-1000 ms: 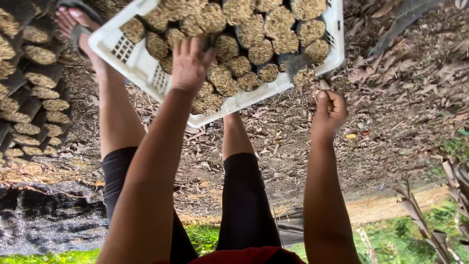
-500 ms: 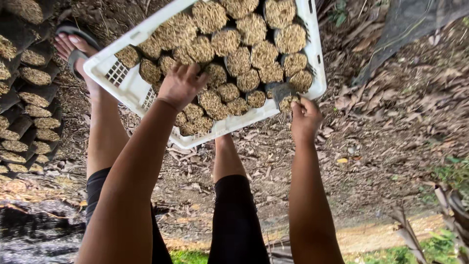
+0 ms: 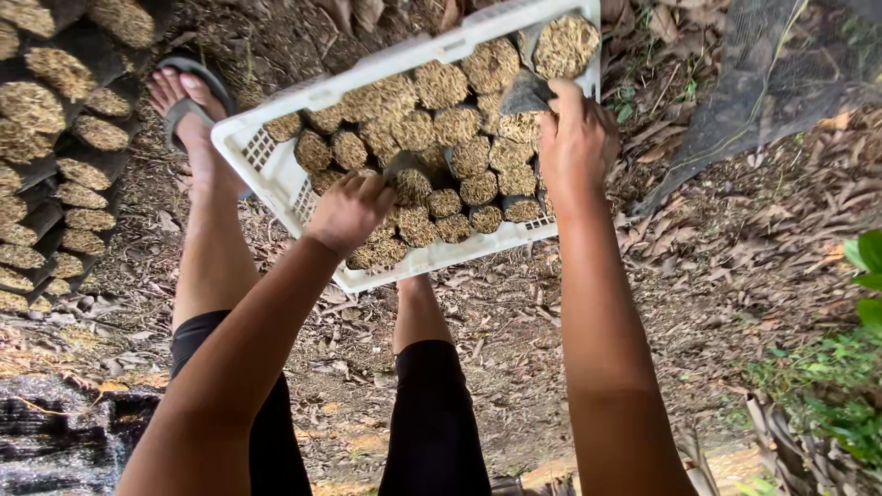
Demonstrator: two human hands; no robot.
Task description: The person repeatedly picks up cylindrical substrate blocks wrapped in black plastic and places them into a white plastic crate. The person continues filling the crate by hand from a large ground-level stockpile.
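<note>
Head view, looking down past own legs to leaf-littered ground.

White plastic crate sits on the ground between the feet, packed with small black nursery bags topped with straw-coloured husk fill. Bags stand upright and touching, in rough rows.

Left hand: fingers curled closed around the top of one filled bag near the crate's near edge. Right hand: closed on the black rim of another bag at the crate's right side; the fingertips hide the exact grip.

Count: one crate. Roughly twenty bag tops show in it; some are hidden under the hands, so the count is approximate. A second group of filled bags stands in rows on the ground at the left, about a dozen in view, cut off by the frame edge. One sandalled foot shows beside the crate's left corner.

Risks, as judged:
- The bags look soft-walled; pulling by the rim alone could tear or fold it and spill fill.
- Tight packing means lifting one may drag or tip its neighbours.
- The crate rests on uneven leaf litter and may rock if weight shifts.
- The foot is just beside the corner, so a shifted crate could catch it.
</note>
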